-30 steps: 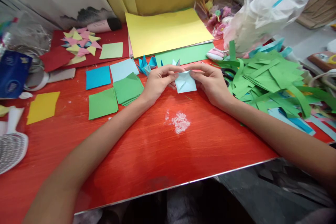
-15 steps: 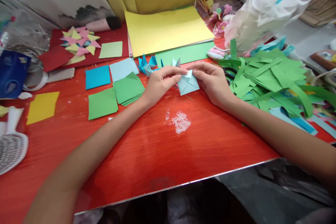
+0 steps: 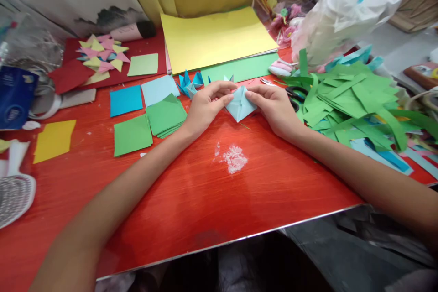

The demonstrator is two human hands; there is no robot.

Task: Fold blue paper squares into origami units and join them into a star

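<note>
Between my two hands is a small folded piece of light blue paper (image 3: 241, 106), turned so that one corner points down toward me. My left hand (image 3: 214, 106) pinches its left side between thumb and fingers. On the right side, my right hand (image 3: 272, 108) grips the paper the same way. Crease lines and overlapping flaps show on its face. Just behind my left hand stand pointed folded blue paper pieces (image 3: 189, 84). Left of that hand lie a stack of green paper squares (image 3: 166, 116), another green square (image 3: 132, 136), a blue square (image 3: 126, 101) and a pale blue square (image 3: 159, 90).
The red table (image 3: 191, 200) has a whitish worn patch (image 3: 235, 159). Black-handled scissors (image 3: 297, 94) lie right of my right hand, beside a heap of green paper strips (image 3: 359, 96). Yellow sheets (image 3: 219, 39) lie at the back. Paper stars (image 3: 104, 52) sit back left.
The light blue paper has been turned from lying square-on to having a corner point down, and its small top flap no longer shows the same way. Both hands keep hold of it.
</note>
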